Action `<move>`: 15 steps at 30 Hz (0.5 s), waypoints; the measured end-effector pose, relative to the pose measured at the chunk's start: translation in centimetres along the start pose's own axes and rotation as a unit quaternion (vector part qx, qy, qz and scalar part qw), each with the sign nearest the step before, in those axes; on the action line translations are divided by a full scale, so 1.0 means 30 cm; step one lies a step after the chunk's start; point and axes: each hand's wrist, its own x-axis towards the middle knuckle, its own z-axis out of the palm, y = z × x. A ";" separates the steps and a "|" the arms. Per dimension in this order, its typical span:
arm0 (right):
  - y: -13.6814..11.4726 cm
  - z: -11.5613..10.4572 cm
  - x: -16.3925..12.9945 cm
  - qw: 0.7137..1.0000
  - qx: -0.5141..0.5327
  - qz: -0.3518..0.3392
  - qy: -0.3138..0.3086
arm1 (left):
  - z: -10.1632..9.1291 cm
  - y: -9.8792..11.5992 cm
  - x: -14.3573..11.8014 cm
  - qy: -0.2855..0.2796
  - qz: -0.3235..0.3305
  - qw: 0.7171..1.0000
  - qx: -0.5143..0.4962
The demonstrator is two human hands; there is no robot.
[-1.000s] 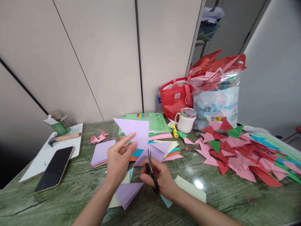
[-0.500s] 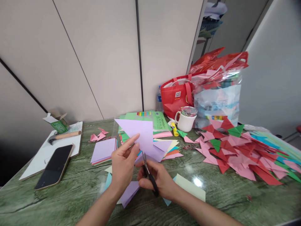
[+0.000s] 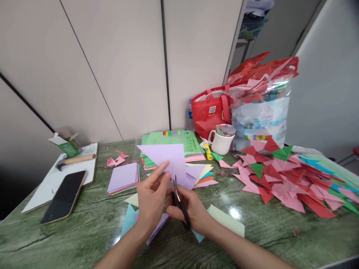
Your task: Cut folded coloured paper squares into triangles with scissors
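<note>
Your left hand [image 3: 152,196] is raised above the green marbled tabletop [image 3: 84,231], palm turned inward, thumb and fingers pinching the lower edge of a lilac paper triangle [image 3: 168,158] held upright in front of you. Your right hand [image 3: 192,209] sits just beside it, fingers curled tight through the black-handled scissors [image 3: 179,203], whose blades point up into the paper's bottom edge. Both forearms angle in from below.
</note>
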 end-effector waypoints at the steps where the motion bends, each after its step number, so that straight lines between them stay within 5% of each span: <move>1: -0.001 0.000 0.000 1.000 -0.001 -0.004 0.003 | 0.001 -0.002 -0.002 -0.003 -0.002 1.000 0.000; 15: 0.012 0.002 0.005 0.999 -0.010 -0.002 0.033 | 0.012 -0.005 -0.013 0.005 0.014 1.000 0.006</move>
